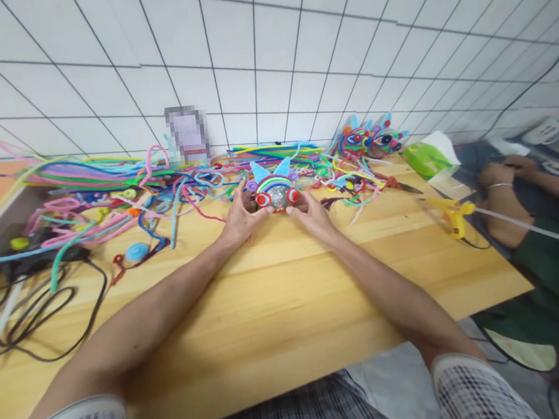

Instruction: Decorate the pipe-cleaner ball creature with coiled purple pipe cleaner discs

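A colourful craft figure (277,186) with two blue pointed ears, a rainbow arch, a silvery round middle and red discs at its sides is held upright over the wooden table (277,289). My left hand (243,218) grips its left side, thumb at the lower edge. On the right side my right hand (312,214) holds it the same way. Both hands are closed on the figure, and the fingers behind it are partly hidden. Loose pipe cleaners (202,184) lie around and behind it.
Coiled black cables (48,324) lie at the left. Scissors (403,186), a yellow glue gun (455,217) and a green packet (426,161) are on the right. Similar figures (366,140) stand near the tiled wall. Another person's arms (507,207) are beyond the table's right edge.
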Available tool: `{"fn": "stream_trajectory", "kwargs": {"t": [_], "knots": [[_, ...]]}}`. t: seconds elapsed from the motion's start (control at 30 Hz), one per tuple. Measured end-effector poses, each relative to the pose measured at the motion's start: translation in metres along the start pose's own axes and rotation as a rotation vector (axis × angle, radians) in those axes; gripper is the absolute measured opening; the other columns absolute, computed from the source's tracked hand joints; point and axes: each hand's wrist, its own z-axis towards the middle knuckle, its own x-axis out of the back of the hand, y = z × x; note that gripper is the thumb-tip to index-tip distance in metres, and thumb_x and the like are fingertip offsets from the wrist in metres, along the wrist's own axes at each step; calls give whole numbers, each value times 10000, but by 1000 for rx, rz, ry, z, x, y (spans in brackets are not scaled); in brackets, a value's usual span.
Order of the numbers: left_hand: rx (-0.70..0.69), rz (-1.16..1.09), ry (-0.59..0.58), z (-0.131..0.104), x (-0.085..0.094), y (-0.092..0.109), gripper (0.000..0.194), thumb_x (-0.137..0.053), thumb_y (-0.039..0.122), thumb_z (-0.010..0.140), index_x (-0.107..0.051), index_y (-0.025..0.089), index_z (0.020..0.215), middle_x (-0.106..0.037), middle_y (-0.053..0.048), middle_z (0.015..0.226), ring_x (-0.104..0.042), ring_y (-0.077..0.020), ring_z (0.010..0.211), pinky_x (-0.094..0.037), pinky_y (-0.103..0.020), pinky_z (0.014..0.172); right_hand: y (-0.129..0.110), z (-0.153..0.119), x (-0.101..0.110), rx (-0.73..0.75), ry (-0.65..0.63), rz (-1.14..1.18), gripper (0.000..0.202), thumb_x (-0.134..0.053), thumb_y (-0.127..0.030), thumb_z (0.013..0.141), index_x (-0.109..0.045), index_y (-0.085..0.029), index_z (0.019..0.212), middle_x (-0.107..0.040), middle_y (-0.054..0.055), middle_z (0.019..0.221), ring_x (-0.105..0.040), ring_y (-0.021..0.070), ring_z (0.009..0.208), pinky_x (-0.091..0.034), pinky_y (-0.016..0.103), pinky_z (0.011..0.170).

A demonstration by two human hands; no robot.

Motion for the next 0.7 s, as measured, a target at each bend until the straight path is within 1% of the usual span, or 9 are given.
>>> {"fn": "stream_trajectory", "kwargs": {"t": [0.13, 0.23, 0.33, 0.43, 0.5, 0.57, 0.63, 0.7], "knots": [[39, -39, 6, 3, -1, 0, 1128, -973, 494, 719, -370, 246, 1640, -576, -215, 1604, -662, -350, 1399, -520, -573, 1205, 6, -1, -4, 9, -2, 15, 538, -742, -424, 852, -662, -236, 1350, -772, 92, 1318, -731, 278, 1199, -580, 464, 1078], [41, -55, -15, 4, -2, 3, 1101, -966, 508, 721, -384, 238, 1616, -574, -220, 1605, -672, -350, 1379, -532, -570, 1191, 11, -1, -7, 7, 14, 15, 571, -746, -414, 849, -654, -236, 1383, -761, 106, 1344, -718, 294, 1244, -571, 487, 1106], [30, -30, -16, 3, -3, 4, 1049, -962, 506, 723, -414, 234, 1575, -587, -214, 1583, -679, -346, 1364, -530, -569, 1188, 11, -3, -7, 7, 51, -3, 614, -753, -412, 842, -642, -217, 1413, -738, 134, 1392, -716, 310, 1241, -565, 505, 1115], [12, -16, -1, 3, -4, 4, 929, -963, 486, 717, -491, 203, 1466, -621, -210, 1531, -682, -341, 1351, -530, -563, 1186, 8, -5, -6, 13, 76, -14, 624, -752, -405, 842, -639, -199, 1420, -730, 147, 1407, -719, 315, 1230, -577, 500, 1092], [27, 6, 30, 3, -4, 3, 808, -961, 474, 717, -551, 186, 1351, -673, -195, 1454, -702, -333, 1309, -541, -562, 1173, 6, -5, -6, 16, 72, -17, 578, -750, -401, 849, -661, -211, 1388, -747, 130, 1382, -726, 309, 1222, -582, 491, 1084], [59, 29, 56, 4, -3, 2, 726, -956, 476, 716, -586, 181, 1267, -718, -169, 1366, -729, -324, 1246, -557, -564, 1151, 6, -5, -6, 15, 64, -16, 515, -750, -395, 856, -686, -235, 1342, -768, 106, 1347, -736, 299, 1208, -585, 484, 1083], [81, 35, 60, 5, -2, 2, 704, -954, 484, 711, -604, 173, 1236, -738, -155, 1303, -748, -321, 1186, -573, -564, 1123, 6, -4, -6, 14, 66, -17, 475, -751, -386, 857, -701, -248, 1309, -781, 92, 1320, -743, 294, 1196, -590, 480, 1076], [82, 28, 45, 6, -1, 2, 709, -958, 482, 704, -612, 162, 1234, -736, -160, 1292, -751, -326, 1173, -580, -561, 1111, 8, -4, -8, 18, 73, -17, 461, -749, -376, 855, -706, -245, 1295, -788, 92, 1303, -746, 293, 1192, -592, 481, 1074]]}}
